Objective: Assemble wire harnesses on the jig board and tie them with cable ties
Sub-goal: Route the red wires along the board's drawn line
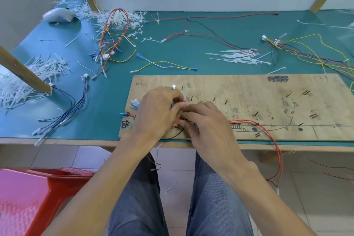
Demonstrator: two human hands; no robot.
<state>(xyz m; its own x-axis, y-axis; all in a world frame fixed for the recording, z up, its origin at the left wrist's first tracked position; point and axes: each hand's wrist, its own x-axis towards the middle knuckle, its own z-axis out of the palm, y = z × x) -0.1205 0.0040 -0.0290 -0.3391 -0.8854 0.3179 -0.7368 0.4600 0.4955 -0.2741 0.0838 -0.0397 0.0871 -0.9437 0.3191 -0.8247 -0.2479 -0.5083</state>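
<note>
One jig board point(268, 101) is laid on the tabletop point(191, 53). Red wires point(241, 120) are pinched by both grips, left hand point(159, 109) and right hand point(203, 122), fingers curled.

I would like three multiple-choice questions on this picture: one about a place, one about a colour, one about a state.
1. Where does the pile of loose ties lie?
A. on the lap
B. on the mat behind the board
C. under the table

2. What colour is the stool?
A. blue
B. yellow
C. red

3. What do the left hand and right hand do?
A. both grip wires at the board's left end
B. both hang idle
C. one holds scissors

Answers:
1 B, the ties lie on the green mat beyond the board's far edge.
2 C, its plastic is red.
3 A, the curled fingers of both hands meet on the wires.
</note>
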